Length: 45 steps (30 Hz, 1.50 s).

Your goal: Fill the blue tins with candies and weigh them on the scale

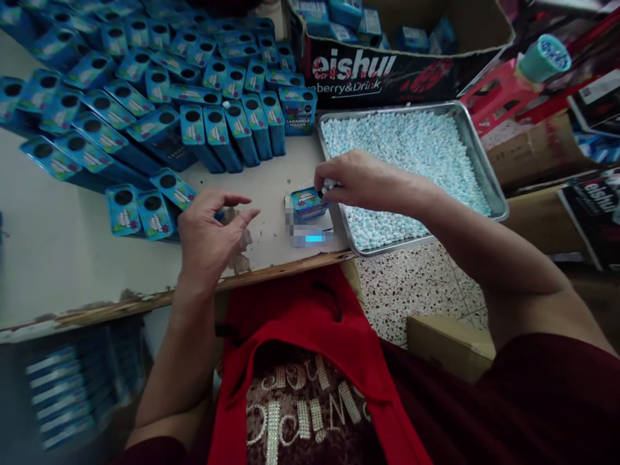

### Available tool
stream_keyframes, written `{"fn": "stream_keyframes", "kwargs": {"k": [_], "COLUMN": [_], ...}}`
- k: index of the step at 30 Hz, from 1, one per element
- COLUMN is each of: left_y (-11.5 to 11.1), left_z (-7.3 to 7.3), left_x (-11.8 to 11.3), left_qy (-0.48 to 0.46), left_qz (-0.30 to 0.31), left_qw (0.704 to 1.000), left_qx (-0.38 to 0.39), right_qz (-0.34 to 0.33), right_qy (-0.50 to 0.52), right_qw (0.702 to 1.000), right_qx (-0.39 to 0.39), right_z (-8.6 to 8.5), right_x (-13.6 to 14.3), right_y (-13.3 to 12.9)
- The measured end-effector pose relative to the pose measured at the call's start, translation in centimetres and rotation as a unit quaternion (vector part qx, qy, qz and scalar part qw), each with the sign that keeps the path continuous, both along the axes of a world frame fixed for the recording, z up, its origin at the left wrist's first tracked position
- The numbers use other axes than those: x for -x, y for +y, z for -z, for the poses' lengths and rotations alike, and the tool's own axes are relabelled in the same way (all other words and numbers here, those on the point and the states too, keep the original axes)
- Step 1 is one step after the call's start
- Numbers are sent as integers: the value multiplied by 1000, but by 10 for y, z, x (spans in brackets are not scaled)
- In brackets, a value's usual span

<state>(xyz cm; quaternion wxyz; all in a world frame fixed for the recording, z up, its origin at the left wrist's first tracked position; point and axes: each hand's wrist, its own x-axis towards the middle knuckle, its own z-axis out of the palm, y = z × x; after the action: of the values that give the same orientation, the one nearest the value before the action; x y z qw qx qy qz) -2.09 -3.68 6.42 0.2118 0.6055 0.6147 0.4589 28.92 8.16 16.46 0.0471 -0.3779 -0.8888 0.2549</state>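
A small blue candy tin [309, 203] with a round dark opening stands on what looks like a small scale with a glowing, blurred display [314, 237]. My right hand [356, 184] is at the tin's right side, beside its opening, fingers curled round a few pale candies [330, 185]. My left hand [213, 226] hovers over the table, thumb and fingers apart, with nothing in it. Close behind its fingers stand blue tins [155, 213] with open round holes. Under my right forearm lies a metal tray [501, 208] of pale blue and white candies [402, 148].
Many similar tins [194, 126] crowd the table's [53, 258] left and back. A black cardboard box [402, 74] holding blue packs stands behind the tray. To the right are a red stool-like object [504, 97] and a teal cup [545, 58]. A carton [450, 342] sits on the floor.
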Motion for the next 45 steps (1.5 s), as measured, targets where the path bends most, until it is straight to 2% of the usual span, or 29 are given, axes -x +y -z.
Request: {"fn": "stream_keyframes", "kwargs": {"k": [4,8,11,13,16,18,21,24,26,29,32,35,39,42,45], "left_y": [-9,-14,-20,-24,-26,-23,-12,6,19,32,34,30,24,22,22], "left_z": [6,7,5,4,1,-2,-11,-21,-24,-22,-18,-16,-15,-14,-15], "left_x": [11,15,15,12,4,-6,-27,-50,-62,-72,-76,-79,-82,-81,-78], "left_qy": [-12,-10,-14,-18,-15,-10,-5,7,25,54,68,62,82,121,134], "left_qz": [9,15,10,13,19,21,28,51,69,79,75,55,43,52,46], "left_qw": [1000,1000,1000,1000,1000,1000,999,998,997,995,995,997,995,991,988], "left_qx": [12,9,3,5,8,2,-26,-34,-15,11,13,-2,-26,-40,-60], "right_qz": [26,78,147,204,276,295,272,220,211,235,228,181,130,103,78], "right_qy": [-5,27,82,131,143,74,-48,-75,-42,54,155,196,174,176,192], "right_qw": [1000,996,983,965,944,948,960,972,976,968,961,963,976,978,977], "right_qx": [1,29,68,98,112,93,47,6,-32,-71,-28,25,-8,-36,-48], "right_z": [2,-8,-15,-14,-1,14,41,62,68,60,42,32,42,54,56], "right_x": [5,7,-5,-23,-60,-86,-115,-126,-123,-107,-82,-56,-33,-26,-24], "right_y": [-3,-8,-9,-7,-4,-7,-20,-37,-44,-51,-53,-49,-38,-33,-34]}}
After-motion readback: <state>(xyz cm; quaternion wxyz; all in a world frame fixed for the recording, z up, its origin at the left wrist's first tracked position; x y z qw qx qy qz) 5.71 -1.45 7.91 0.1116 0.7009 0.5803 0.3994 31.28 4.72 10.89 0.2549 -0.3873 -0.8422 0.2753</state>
